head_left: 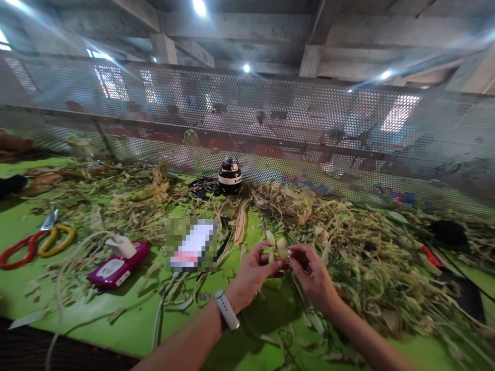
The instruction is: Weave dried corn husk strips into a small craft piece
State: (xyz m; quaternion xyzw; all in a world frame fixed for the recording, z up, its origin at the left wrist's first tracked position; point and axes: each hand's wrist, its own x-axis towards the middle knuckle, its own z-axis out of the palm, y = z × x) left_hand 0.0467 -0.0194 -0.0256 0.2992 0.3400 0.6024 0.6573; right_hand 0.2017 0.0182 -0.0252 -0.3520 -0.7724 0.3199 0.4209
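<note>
Both hands meet over the table's front middle around a small piece of pale green, husk-like leaf strips. My left hand, with a white band on its wrist, is closed on the piece, thumb against fingers. On the other side, my right hand pinches at the piece's right edge; the exact contact is too small to make out. Dry and green leaf strips lie heaped just right of my right hand. Left of my left hand is a phone with a blurred screen and a cable plugged in.
On the green table lie scissors with red and yellow handles and a magenta power strip with a white plug. A black jar-shaped container stands at the back before a perforated metal screen. Leaf scraps cover much of the table.
</note>
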